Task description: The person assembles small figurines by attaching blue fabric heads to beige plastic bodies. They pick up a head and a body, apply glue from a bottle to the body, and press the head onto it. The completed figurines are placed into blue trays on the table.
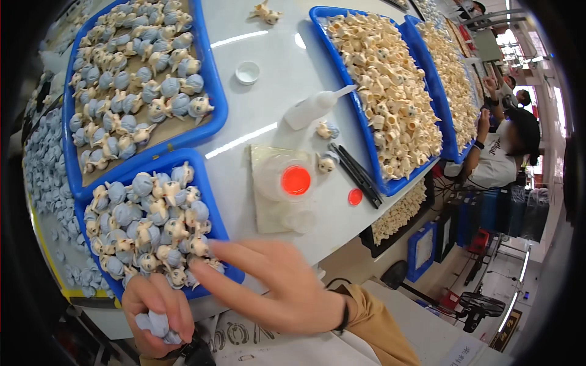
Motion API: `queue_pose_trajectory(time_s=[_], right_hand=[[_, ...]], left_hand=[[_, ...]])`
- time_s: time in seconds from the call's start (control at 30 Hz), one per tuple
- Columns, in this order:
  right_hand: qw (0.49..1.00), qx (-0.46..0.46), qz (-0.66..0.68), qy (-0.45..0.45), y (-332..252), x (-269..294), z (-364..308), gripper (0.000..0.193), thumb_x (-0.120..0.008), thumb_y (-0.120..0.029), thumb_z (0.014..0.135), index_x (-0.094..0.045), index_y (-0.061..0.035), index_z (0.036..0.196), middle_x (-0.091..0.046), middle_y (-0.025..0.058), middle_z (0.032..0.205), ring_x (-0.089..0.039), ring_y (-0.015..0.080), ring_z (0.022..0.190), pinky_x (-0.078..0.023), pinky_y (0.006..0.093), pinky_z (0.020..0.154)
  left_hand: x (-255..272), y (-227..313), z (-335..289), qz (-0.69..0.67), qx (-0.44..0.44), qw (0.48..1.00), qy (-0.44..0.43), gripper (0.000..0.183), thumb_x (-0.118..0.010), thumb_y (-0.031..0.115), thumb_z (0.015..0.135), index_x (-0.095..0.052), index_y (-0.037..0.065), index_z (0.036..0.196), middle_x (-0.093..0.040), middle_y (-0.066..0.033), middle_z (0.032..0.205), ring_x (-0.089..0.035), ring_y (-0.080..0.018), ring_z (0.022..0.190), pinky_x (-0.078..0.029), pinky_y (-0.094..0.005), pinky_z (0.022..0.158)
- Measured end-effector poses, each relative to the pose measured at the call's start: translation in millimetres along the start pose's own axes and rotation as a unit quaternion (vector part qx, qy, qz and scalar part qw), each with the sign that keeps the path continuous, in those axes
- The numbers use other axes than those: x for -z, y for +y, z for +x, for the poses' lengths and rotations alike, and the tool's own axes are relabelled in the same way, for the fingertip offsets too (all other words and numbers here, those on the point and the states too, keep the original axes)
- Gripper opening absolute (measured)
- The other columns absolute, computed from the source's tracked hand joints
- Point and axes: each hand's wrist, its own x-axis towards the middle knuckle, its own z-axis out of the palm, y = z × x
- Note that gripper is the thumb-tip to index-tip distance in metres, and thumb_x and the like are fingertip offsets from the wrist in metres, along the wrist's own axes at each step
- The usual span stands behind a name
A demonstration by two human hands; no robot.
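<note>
Low at the left, my left hand (157, 314) is closed around grey-blue doll hair pieces (160, 324), whose exact number is hidden by the fingers. My right hand (271, 287) reaches left over the near edge of a small blue tray (227, 244), fingers stretched and apart, slightly blurred. Its fingertips are at the doll heads (174, 229) heaped in that tray; whether they touch one, I cannot tell. These heads are cream-coloured, with painted eyes and grey-blue hair. Two similar heads (328, 129) lie on the table beside a white squeeze bottle (309, 110).
A larger blue tray (217, 116) holds more haired heads. Blue trays (348, 76) of bare cream parts stand right. A clear container with red contents (296, 180), black tweezers-like tools (356, 169), a white cap (247, 72) and loose hair pieces (46, 165) lie around. A co-worker (497, 149) sits far right.
</note>
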Motion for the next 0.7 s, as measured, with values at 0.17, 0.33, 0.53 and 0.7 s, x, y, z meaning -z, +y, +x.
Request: queue_pose_trajectory(time_s=[0.17, 0.33, 0.53, 0.7], right_hand=[[0.878, -0.24, -0.269, 0.315, 48.1, 101.0, -31.1, 0.016, -0.057, -0.002, 0.073, -0.06, -0.002, 0.089, -0.058, 0.0079, 0.078, -0.052, 0.0166, 0.066, -0.042, 0.0276, 0.059], [0.903, -0.26, -0.283, 0.191, 108.7, 122.9, -26.4, 0.025, -0.064, -0.008, 0.072, -0.06, -0.0029, 0.096, -0.053, 0.0089, 0.08, -0.051, 0.0189, 0.066, -0.042, 0.0286, 0.062], [0.896, -0.214, -0.346, 0.179, 110.5, 119.3, -25.7, 0.022, -0.065, -0.005, 0.07, -0.059, -0.001, 0.09, -0.053, 0.0091, 0.082, -0.052, 0.0203, 0.071, -0.042, 0.0286, 0.062], [0.917, -0.191, -0.125, 0.326, 101.1, 117.1, -44.1, 0.016, -0.063, -0.004, 0.074, -0.053, 0.0013, 0.086, -0.057, 0.0108, 0.092, -0.054, 0.0123, 0.076, -0.041, 0.0204, 0.06]], left_hand=[[-5.1, -3.4, 3.2, 0.06, 0.031, 0.997, -0.024, 0.034, -0.069, 0.02, 0.072, -0.045, -0.001, 0.082, -0.041, -0.0081, 0.067, -0.051, -0.0169, 0.046, -0.037, -0.0227, 0.035], [-8.1, -10.2, 2.1, 0.072, 0.074, 0.995, -0.017, 0.041, -0.064, 0.032, 0.076, -0.048, -0.004, 0.087, -0.045, -0.0079, 0.065, -0.051, -0.0147, 0.047, -0.035, -0.0214, 0.035], [-4.3, -14.6, 7.9, 0.173, 0.138, 0.969, -0.108, 0.031, -0.064, 0.01, 0.076, -0.052, -0.004, 0.101, -0.058, -0.0086, 0.075, -0.057, -0.0105, 0.066, -0.043, -0.0195, 0.058], [-5.1, -10.1, 8.3, 0.216, 0.156, 0.958, -0.109, 0.037, -0.06, 0.006, 0.076, -0.051, -0.004, 0.11, -0.059, -0.0067, 0.085, -0.054, -0.0064, 0.072, -0.04, -0.0173, 0.062]])
